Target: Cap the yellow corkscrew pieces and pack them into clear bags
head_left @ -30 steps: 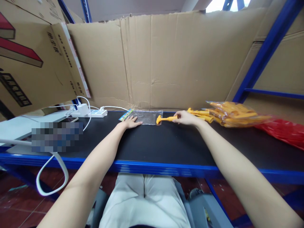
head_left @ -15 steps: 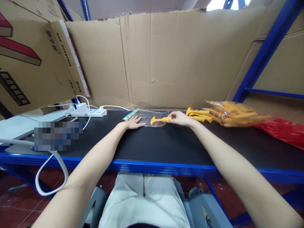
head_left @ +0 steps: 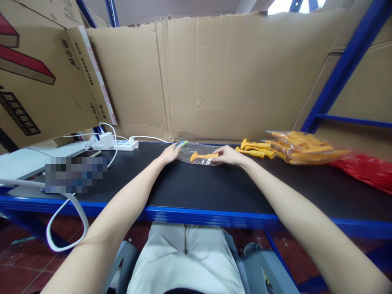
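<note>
An orange plastic toy hammer [head_left: 200, 156] lies level at the middle of the black tabletop, its head to the left. A clear plastic bag [head_left: 187, 151] is around it, or under it; I cannot tell how far inside it lies. My right hand [head_left: 228, 155] pinches the handle's right end, close to the bag's right end. At the bag's left end my left hand [head_left: 171, 153] is closed on the colourful header card [head_left: 183, 143], most of which it covers.
Several loose orange toy hammers [head_left: 255, 149] lie right of my right hand. Beyond them are bagged orange pieces [head_left: 301, 147] and a red plastic bundle [head_left: 364, 167]. A white power strip [head_left: 128, 145] with cables stands at the left. A cardboard sheet [head_left: 214, 77] walls off the back.
My left hand has gone from lying flat by the header card to gripping it. The hammer and my right hand have shifted slightly left.
</note>
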The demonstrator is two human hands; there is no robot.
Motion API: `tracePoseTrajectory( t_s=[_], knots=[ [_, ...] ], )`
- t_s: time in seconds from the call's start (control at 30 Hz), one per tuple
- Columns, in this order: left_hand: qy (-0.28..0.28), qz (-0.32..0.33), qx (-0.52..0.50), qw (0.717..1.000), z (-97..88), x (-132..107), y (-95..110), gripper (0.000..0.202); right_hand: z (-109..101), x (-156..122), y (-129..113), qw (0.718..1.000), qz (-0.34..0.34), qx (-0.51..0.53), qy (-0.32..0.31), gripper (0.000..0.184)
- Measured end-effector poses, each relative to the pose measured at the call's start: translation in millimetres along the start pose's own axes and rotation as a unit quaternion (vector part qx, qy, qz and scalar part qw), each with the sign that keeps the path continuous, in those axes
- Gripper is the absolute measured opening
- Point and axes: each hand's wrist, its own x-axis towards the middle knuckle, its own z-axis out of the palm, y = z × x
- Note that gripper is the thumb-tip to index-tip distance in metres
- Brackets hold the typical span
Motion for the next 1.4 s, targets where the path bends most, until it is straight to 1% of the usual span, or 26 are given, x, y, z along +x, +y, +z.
tracePoseTrajectory(
  t_s=[0.07, 0.13, 0.2, 0.27, 0.4, 0.5, 0.57, 0.63, 0.73, 0.8, 0.87, 0.9, 1.03, 1.13, 1.23, 1.3, 1.4],
  knots=[
    [0.014, -0.048, 0.02, 0.999, -1.8, 3.5, -4.4, 0.056, 1.8, 0.5, -0.1, 1.0, -0.004, 0.004, 0.002, 0.033],
    [0.004, -0.074, 0.026, 0.997, -2.4, 5.3, -7.0, 0.052, 4.1, 0.2, -1.3, 1.0, 0.002, -0.011, 0.016, 0.033],
    [-0.002, -0.07, -0.002, 0.998, -1.5, 5.5, -7.0, 0.048, 6.6, -0.6, -3.5, 0.999, 0.012, -0.023, 0.031, 0.034],
    [-0.011, -0.054, -0.054, 0.997, 0.4, 4.9, -5.3, 0.045, 8.7, -1.6, -5.9, 0.999, 0.018, -0.024, 0.035, 0.036],
    [-0.043, -0.047, -0.148, 0.987, 5.2, 5.2, -2.9, 0.042, 11.6, -1.9, -9.4, 0.998, 0.034, -0.021, 0.048, 0.033],
    [-0.048, -0.045, -0.177, 0.982, 7.9, 6.6, -4.1, 0.043, 13.0, -1.2, -10.8, 0.994, 0.075, -0.036, 0.071, 0.029],
    [-0.054, -0.036, -0.183, 0.981, 9.1, 6.7, -4.2, 0.042, 13.9, -1.4, -12.1, 0.993, 0.086, -0.034, 0.076, 0.029],
    [-0.073, -0.028, -0.187, 0.979, 9.0, 5.0, -1.8, 0.042, 14.5, -2.3, -14.1, 0.995, 0.073, -0.011, 0.069, 0.032],
    [-0.116, -0.027, -0.205, 0.971, 5.5, -0.7, 6.7, 0.043, 15.0, -4.0, -17.8, 0.998, 0.013, 0.049, 0.033, 0.035],
    [-0.137, -0.046, -0.21, 0.967, 1.3, -5.3, 13.5, 0.046, 15.3, -4.3, -19.2, 0.996, -0.024, 0.08, -0.008, 0.04],
    [-0.147, -0.07, -0.202, 0.966, -2.8, -8.8, 18.8, 0.049, 16.5, -3.5, -19.1, 0.995, -0.038, 0.091, -0.031, 0.043],
    [-0.149, -0.078, -0.199, 0.965, -4.4, -10.1, 20.7, 0.049, 17.6, -2.6, -18.6, 0.995, -0.038, 0.089, -0.026, 0.042],
    [-0.16, -0.09, -0.223, 0.957, -6.9, -11.3, 23.4, 0.051, 25.5, 2.7, -17.1, 0.995, -0.058, 0.072, 0.039, 0.037],
    [-0.16, -0.094, -0.245, 0.952, -5.5, -9.8, 22.1, 0.051, 32.5, 6.5, -17.2, 0.993, -0.075, 0.077, 0.042, 0.035],
    [-0.14, -0.089, -0.239, 0.957, -2.5, -6.5, 18.4, 0.05, 36.0, 7.8, -18.4, 0.992, -0.07, 0.096, 0.029, 0.036],
    [-0.112, -0.064, -0.217, 0.968, 0.2, -3.6, 14.7, 0.049, 36.1, 7.3, -19.6, 0.991, -0.068, 0.116, 0.015, 0.039],
    [-0.076, -0.008, -0.169, 0.983, 4.3, 0.7, 8.7, 0.048, 35.0, 6.0, -21.6, 0.987, -0.071, 0.144, -0.004, 0.038]
  ],
)
